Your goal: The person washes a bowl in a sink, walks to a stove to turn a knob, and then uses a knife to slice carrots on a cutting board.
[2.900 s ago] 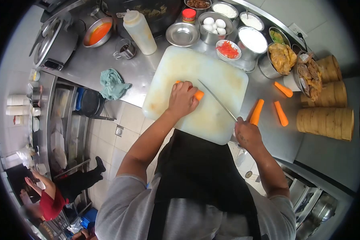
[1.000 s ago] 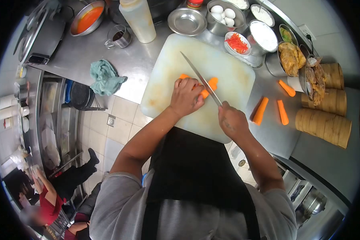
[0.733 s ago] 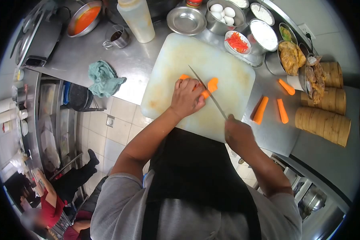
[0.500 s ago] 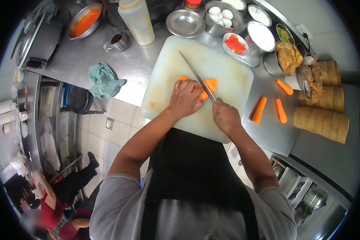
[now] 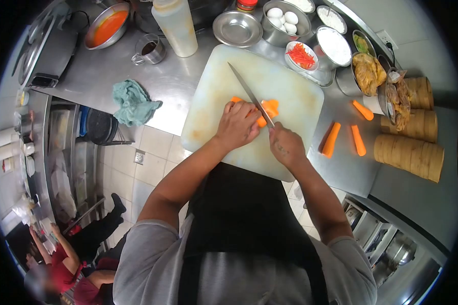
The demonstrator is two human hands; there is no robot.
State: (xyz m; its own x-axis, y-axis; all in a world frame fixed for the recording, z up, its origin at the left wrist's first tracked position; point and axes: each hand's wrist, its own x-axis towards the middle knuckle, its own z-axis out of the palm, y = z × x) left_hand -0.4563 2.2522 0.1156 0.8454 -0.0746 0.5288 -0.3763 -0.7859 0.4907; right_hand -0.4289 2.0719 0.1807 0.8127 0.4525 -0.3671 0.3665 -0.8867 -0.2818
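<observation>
A long kitchen knife (image 5: pixel 248 90) is gripped by its handle in my right hand (image 5: pixel 287 146), its tip pointing away and to the left. Under the curled fingers of my left hand (image 5: pixel 236 124) a carrot (image 5: pixel 235 99) is pressed against the white cutting board (image 5: pixel 208 86); most of it is hidden by the hand. The blade lies right beside those fingers, across the carrot. Cut carrot slices (image 5: pixel 270 107) are on the board just right of the blade. Three peeled carrot pieces (image 5: pixel 331 140) rest on the steel counter, right of the board.
Beyond the board stand a metal plate (image 5: pixel 237 28), a pot of eggs (image 5: pixel 286 36) and a bowl of red shreds (image 5: pixel 301 56). Bamboo steamers (image 5: pixel 408 158) are at the right. Leftward lie a green cloth (image 5: pixel 134 103), a cup (image 5: pixel 149 50) and a squeeze bottle (image 5: pixel 175 28). Another person (image 5: pixel 66 264) is lower left.
Both hands and the knife keep nearly the same place, with the blade shifted only slightly. At lower left the other person's arms have moved.
</observation>
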